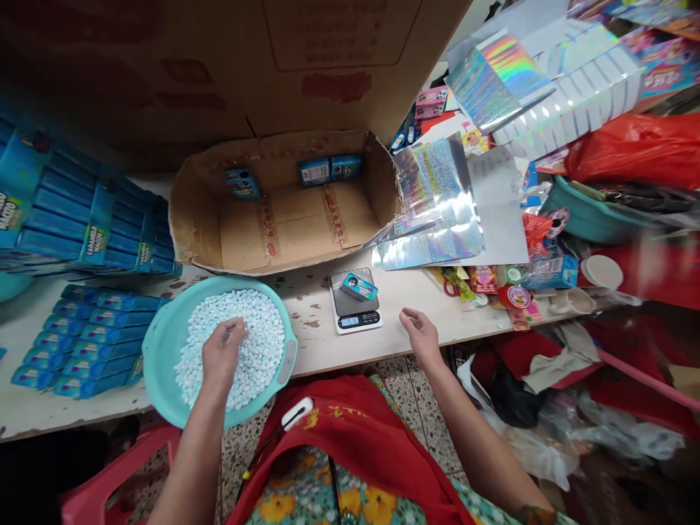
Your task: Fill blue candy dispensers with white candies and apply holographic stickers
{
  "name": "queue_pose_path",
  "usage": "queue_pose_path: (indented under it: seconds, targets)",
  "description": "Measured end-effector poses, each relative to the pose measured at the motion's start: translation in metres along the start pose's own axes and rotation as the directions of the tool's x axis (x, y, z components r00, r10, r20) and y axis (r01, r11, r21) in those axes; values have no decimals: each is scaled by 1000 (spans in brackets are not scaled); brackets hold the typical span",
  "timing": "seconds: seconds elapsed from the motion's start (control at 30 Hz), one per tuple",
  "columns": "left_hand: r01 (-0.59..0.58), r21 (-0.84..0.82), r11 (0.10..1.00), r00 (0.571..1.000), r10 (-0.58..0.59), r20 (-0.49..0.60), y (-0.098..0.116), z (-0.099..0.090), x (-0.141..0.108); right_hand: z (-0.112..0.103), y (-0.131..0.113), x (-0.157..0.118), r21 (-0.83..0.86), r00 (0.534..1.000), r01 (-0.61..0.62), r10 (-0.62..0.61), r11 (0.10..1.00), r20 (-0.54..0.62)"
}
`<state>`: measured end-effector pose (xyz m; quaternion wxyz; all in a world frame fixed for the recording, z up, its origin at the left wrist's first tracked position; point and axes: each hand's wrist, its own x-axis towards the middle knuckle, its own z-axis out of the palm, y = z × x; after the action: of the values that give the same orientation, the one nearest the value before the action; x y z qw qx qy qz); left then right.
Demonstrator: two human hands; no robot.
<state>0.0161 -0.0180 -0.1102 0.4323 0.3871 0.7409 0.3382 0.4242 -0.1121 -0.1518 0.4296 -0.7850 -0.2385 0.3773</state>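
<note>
A small blue cardboard box with printed sides (359,286) lies slantwise on a flat grey-and-white scale (350,321) in the middle of the frame, likely so its weight can show; the lit numbers are too small to read surely. Just right of it, the right hand (421,335) is loose and open, with nothing in it. At lower left, the left hand (222,354) is over lots of little white pieces (267,321), fingertips close together; I cannot tell if they pinch any. The pieces sit in a round mint-green plastic bowl (158,364), perhaps kept close for easy reaching. Behind, a low brown cardboard tray (298,226) holds three more blue boxes by its back wall. Rows of blue boxes (103,335) fill the left side. Shiny silver sheets (437,211) lie to the right. The pale table (311,350) has dark, worn spots, and the floor (394,379) is speckled.
</note>
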Motion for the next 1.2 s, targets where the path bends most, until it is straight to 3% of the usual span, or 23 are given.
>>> queue_pose_path:
  seconds: [0.17,0.27,0.33,0.43,0.47,0.53,0.6,0.67,0.7,0.73,0.8,0.87,0.93,0.97,1.03,1.1,1.2]
  targets:
    - [-20,-17,1000,1000,20,-21,-5,-3,-7,13,-18,3,20,984,164,-165,986,63]
    - [-116,161,980,993,117,0,-7,-4,-12,29,-32,7,5,939,320,-318,947,130]
    - [-262,409,874,965,245,95,-10,-1,-18,42,-40,11,-12,906,395,-387,919,172]
    - [-415,684,600,907,338,253,-17,8,-26,62,-45,16,-18,881,438,-425,899,207]
    - [-425,716,553,901,335,276,-20,11,-27,67,-47,17,-21,877,444,-429,896,216]
    - [-395,712,581,916,307,258,-24,13,-25,75,-54,18,-33,866,462,-443,886,231]
    - [-297,588,752,954,255,155,-25,9,-20,77,-67,15,-49,846,497,-471,866,249]
    - [-126,203,971,992,125,17,-22,0,-13,75,-85,7,-61,810,549,-513,834,284]
    - [-49,-35,998,999,49,-15,-20,-5,-11,74,-96,0,-64,788,578,-535,814,305]
    - [20,-252,967,1000,-25,-16,-17,-10,-8,74,-107,-9,-61,760,609,-559,791,330]
    - [152,-568,809,987,-159,39,-9,-18,-6,79,-128,-28,-43,697,667,-604,744,386]
    - [286,-746,601,950,-277,142,4,-23,-6,93,-143,-47,-13,627,715,-633,699,454]
    - [354,-862,363,917,-313,245,24,-25,-10,114,-152,-65,32,542,754,-648,656,535]
    - [339,-891,303,923,-287,254,37,-26,-13,127,-154,-73,56,496,770,-652,636,573]
    - [226,-933,280,966,-187,178,64,-26,-22,151,-156,-89,106,406,797,-657,595,635]
    - [34,-943,331,997,-83,7,89,-24,-32,172,-155,-102,134,341,816,-657,562,673]
    - [-230,-840,491,969,32,-246,108,-22,-42,194,-155,-117,128,304,834,-640,537,706]
